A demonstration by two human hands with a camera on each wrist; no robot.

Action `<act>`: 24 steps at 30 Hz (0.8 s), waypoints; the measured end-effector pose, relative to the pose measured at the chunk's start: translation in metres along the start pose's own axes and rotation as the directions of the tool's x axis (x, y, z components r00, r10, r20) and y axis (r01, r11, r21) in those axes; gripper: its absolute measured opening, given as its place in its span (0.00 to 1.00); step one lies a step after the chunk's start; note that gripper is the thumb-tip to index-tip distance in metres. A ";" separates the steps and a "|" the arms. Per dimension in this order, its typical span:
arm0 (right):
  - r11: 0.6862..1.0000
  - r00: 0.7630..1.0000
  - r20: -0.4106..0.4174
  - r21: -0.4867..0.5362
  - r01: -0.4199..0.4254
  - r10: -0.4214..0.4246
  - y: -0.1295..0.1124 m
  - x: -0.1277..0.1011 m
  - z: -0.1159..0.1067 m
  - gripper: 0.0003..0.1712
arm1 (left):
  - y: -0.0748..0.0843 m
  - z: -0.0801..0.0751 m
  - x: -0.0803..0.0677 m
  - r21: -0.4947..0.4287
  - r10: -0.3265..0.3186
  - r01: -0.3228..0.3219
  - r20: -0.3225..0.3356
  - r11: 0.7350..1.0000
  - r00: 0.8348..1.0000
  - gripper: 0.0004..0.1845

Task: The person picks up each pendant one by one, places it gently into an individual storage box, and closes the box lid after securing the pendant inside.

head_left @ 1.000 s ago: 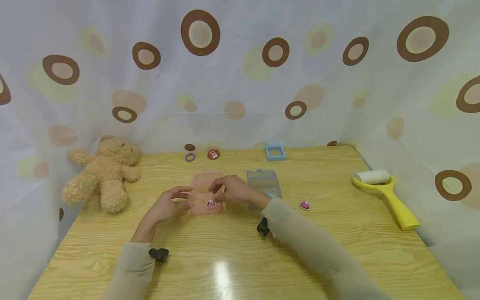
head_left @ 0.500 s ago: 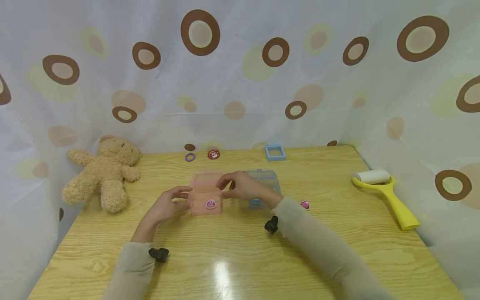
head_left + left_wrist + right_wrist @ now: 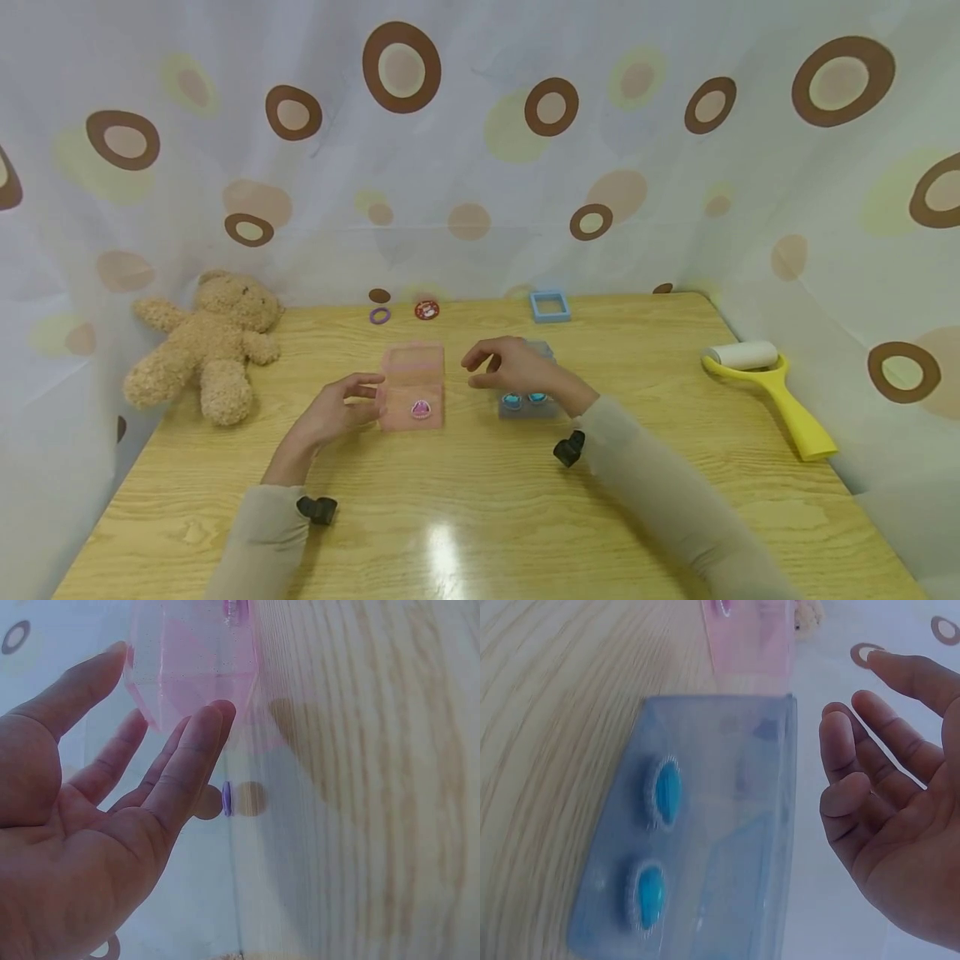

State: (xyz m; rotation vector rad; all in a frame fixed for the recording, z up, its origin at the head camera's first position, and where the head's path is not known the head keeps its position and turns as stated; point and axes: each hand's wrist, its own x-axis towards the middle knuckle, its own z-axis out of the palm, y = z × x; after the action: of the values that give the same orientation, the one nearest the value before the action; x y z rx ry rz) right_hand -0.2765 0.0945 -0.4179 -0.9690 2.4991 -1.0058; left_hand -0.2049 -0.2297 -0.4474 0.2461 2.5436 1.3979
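My left hand (image 3: 335, 410) rests its spread fingertips at the left side of an open see-through pink box (image 3: 393, 417), whose lid lies back. One pink heart-shaped gem (image 3: 421, 409) with a pale beaded rim sits in that box. Over a clear blue box (image 3: 525, 412) hovers my right hand (image 3: 517, 367), fingers loosely bent and holding nothing. Inside the blue box are two blue gems, a left one (image 3: 512, 402) and a right one (image 3: 537, 398); the right wrist view shows both. My right hand hides part of the blue box's lid.
A purple ring (image 3: 380, 316), a red round badge (image 3: 427, 310) and a light-blue square frame (image 3: 550, 307) lie along the back edge. A teddy bear (image 3: 210, 342) sits at left; a yellow-handled lint roller (image 3: 780, 392) lies at right.
My right hand has moved right, from above the pink box to above the blue box. Its sleeve now covers where a second pink gem lay on the table. The left hand stays put.
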 end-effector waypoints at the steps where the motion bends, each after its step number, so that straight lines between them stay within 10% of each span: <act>1: 1.000 1.000 -0.008 -0.003 0.002 -0.003 0.002 -0.002 -0.002 0.18 | 0.000 0.000 0.000 0.000 0.000 0.000 0.002 1.000 1.000 0.30; 24: 0.997 0.990 -0.126 -0.053 -0.064 0.057 0.039 -0.047 -0.036 0.17 | 0.002 0.001 -0.001 0.014 0.002 -0.002 -0.005 1.000 1.000 0.29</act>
State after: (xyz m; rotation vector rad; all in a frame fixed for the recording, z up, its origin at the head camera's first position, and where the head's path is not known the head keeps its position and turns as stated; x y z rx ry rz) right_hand -0.2780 0.1655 -0.4188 -0.8660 2.6554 -1.0103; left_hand -0.2031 -0.2278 -0.4458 0.2475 2.5584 1.3840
